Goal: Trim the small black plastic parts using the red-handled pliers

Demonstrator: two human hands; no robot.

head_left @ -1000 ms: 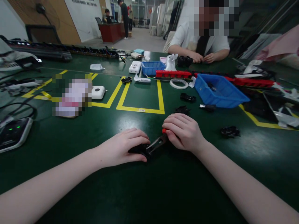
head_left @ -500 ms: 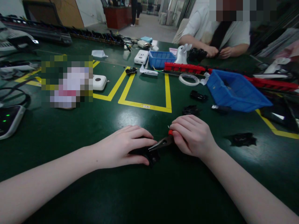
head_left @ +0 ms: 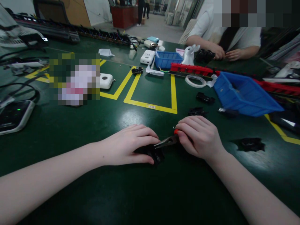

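Note:
My left hand (head_left: 137,145) rests on the green table, its thumb and fingers closed around a small black part (head_left: 157,155). In my right hand (head_left: 201,136) is a pair of pliers (head_left: 167,142) with a red handle, most of which my fingers hide. The metal jaws point left and lie over the black part, beside my left fingertips; whether they touch it I cannot tell. To the right, a similar black piece (head_left: 252,144) lies on the table. Two more black pieces (head_left: 197,111) (head_left: 205,97) lie beyond my right hand.
A blue bin (head_left: 248,97) stands at the right, with a roll of tape (head_left: 195,81) and a red strip (head_left: 192,68) nearby. A smaller blue bin (head_left: 168,60) is farther back. Across the table, a person's hands (head_left: 232,55) are at work. A lit device (head_left: 16,115) lies left.
The view has shifted slightly, so most things sit farther right in it. The plier jaws have parted slightly at the tips. Both hands keep their holds.

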